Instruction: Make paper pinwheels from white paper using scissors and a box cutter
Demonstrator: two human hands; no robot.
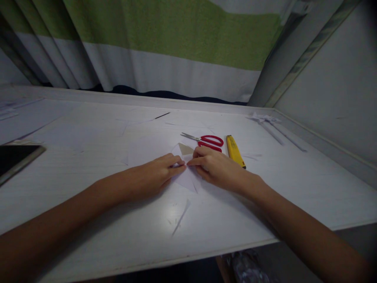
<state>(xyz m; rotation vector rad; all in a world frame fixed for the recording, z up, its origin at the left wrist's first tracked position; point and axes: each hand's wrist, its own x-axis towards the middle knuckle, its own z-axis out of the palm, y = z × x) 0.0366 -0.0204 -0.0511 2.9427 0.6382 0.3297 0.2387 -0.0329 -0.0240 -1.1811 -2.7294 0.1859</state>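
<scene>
A small white sheet of paper [185,181], partly folded, lies on the white table with a greyish-beige patch at its far side. From the left, my left hand [163,171] pinches the paper near its middle. My right hand [209,165] closes on it from the other side, and its fingertips almost meet those of the left. Just beyond my right hand rest scissors [203,139] with red handles, blades pointing left. A yellow utility knife [235,151] lies to their right. The fingers cover part of the paper's folds.
A paper strip [181,217] lies near the front edge. A thin black stick [162,115] is at the back. White paper flowers with stems [266,120] lie at the back right. A dark-screened device [19,159] sits at the left, near paper sheets [23,118]. Behind hangs a green-and-white curtain [176,35].
</scene>
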